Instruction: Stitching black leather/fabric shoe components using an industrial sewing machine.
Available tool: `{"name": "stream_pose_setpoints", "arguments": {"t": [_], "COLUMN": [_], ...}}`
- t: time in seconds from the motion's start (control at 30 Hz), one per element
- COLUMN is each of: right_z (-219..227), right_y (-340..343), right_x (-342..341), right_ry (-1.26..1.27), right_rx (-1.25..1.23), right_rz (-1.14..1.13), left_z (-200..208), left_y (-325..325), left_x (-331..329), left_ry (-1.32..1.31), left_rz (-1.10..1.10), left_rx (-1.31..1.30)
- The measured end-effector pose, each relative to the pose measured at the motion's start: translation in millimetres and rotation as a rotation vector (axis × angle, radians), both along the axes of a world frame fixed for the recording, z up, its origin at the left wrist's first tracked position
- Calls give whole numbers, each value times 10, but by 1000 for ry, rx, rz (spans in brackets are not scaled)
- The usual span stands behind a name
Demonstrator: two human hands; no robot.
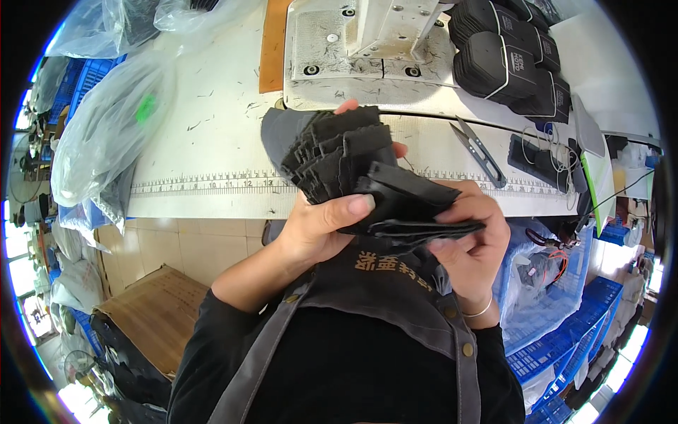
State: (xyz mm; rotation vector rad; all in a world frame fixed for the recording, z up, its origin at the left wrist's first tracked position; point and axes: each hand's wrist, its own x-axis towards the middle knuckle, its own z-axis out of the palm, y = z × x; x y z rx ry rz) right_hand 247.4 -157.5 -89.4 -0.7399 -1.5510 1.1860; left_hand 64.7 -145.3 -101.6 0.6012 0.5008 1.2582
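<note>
Many blk pcs (335, 155) clamped in L hand (316, 230); R hand (482, 247) pinches some, right side. Snips (491, 168) far right.

The view looks steeply down from the person's head — the left of two side-by-side fisheye cameras — over the dark grey cloth apron (342, 291) and onto the long white table (219, 134). It sits close, the thick sheaf of black fabric pieces (328, 159) near mid-picture; blue perforated plastic crates (565, 328) fall toward the dark round rim.
</note>
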Motion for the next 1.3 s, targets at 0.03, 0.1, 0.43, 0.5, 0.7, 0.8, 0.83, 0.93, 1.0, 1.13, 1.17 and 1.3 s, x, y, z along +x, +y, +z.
{"name": "stream_pose_setpoints", "arguments": {"t": [0.03, 0.1, 0.43, 0.5, 0.7, 0.8, 0.83, 0.93, 1.0, 1.13, 1.17, 1.3], "right_z": [-49, -149, -85, -188, -171, -131, -87, -20, 81, -76, -149, -114], "right_y": [-1, 10, 152, 144, 144, 130, 126, 105, 44, 30, 48, 41], "right_x": [-2, -9, 131, 176, 124, 82, 50, 36, 8, -59, 80, 75], "right_ry": [0, 454, 822, 884, 846, 653, 467, 200, -77, 423, 363, 552], "right_rx": [1, -319, -461, -445, -394, -315, -265, -117, 31, -125, -162, -372], "right_rz": [2, -17, 345, 337, 380, 273, 134, 51, -57, 22, -5, -194], "left_z": [11, 9, -46, -53, -59, -105, -79, 16, -5, -48, -50, -33], "left_y": [1, -2, 4, 14, -32, -43, -47, -57, -57, -61, -68, -10], "left_x": [-3, 6, -27, -27, -66, -57, -42, -11, -10, -10, -12, -20], "left_ry": [-75, -150, -451, -460, -390, -391, -390, -174, -145, -106, -272, -534], "left_rz": [-57, -112, -271, -277, -256, -224, -226, -82, -72, -141, -174, -328], "left_rx": [-19, -37, -10, -32, -209, -191, -191, -97, -120, -175, -161, -45]}}
